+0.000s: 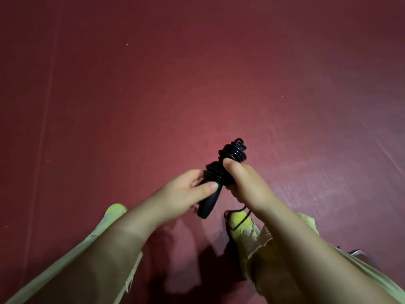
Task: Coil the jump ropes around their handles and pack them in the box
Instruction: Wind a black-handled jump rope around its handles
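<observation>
1. Gripping black jump rope handles [208,201] w/ left hand [184,194], thumb laid flat along the near handle end, other fingers curled behind
2. Pinching coiled rope [228,163] w/ right hand [243,183], thumb tip pressed on the wraps mid-bundle, rest of fingers closed round the near side
3. Held mid-scene above red floor [197,84], bundle tilted far-right; two clumps of wraps visible, one by the thumbs, one at the far end
4. Loose tail [237,218] hanging below right hand, looping down near the yellow-green shoe [238,218]; length left can't tell, part hidden by wrist
5. Box not in view, so packing prob. not begun for this rope
6. Judged step: near end of coiling, tail not yet wound/tucked
7. Risks:
 - wraps springing loose if right thumb lifts before tail is secured, esp. the far clump, which looks untidy
 - tail snagging on shoe or trouser hem [258,242] if pulled w/o looking
 - handles slipping apart in left hand if grip eases, since only the wraps bind them
 - bulky uneven coil maybe not fitting the box
</observation>
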A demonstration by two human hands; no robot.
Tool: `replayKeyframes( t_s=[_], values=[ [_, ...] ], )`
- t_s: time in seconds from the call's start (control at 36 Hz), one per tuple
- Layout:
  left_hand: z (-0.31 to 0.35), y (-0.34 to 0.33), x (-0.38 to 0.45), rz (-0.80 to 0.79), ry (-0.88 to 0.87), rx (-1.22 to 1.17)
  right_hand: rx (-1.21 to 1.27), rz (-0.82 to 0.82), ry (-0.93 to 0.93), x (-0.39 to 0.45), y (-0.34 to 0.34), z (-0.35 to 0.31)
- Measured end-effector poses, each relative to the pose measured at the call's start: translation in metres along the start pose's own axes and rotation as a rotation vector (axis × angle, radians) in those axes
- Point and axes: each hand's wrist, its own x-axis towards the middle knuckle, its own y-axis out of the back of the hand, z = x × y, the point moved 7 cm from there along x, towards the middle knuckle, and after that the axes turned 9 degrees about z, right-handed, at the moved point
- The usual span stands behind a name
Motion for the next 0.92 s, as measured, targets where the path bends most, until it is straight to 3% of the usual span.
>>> replayKeyframes(
  t_s=[0.06,0.17,0.33,0.47,0.61,0.75,0.86,0.92],
  values=[
    [-0.007,0.001,-0.005,-0.059,0.113,-0.116,0.078,-0.096,0.078,-0.005,-0.009,-0.012],
    [-0.011,0.006,-0.015,-0.100,0.175,-0.225,0.212,-0.322,0.105,-0.015,-0.023,-0.022],
    [-0.011,0.016,-0.018,-0.033,0.121,-0.060,0.089,-0.462,0.010,-0.017,-0.023,-0.009],
    [-0.012,0.034,-0.012,0.184,-0.019,0.425,-0.138,-0.346,-0.075,-0.011,-0.018,0.011],
    [-0.014,0.035,-0.012,0.256,-0.003,0.509,-0.216,-0.222,-0.011,-0.008,-0.015,0.011],
    [-0.014,0.037,-0.011,0.327,0.025,0.637,-0.154,-0.191,-0.109,-0.008,-0.016,0.013],
    [-0.001,0.029,-0.012,0.414,-0.112,0.828,-0.092,-0.123,-0.179,-0.006,-0.012,0.016],
    [0.005,0.025,-0.010,0.422,-0.178,0.813,-0.090,-0.087,-0.162,-0.004,-0.010,0.015]
  ],
)
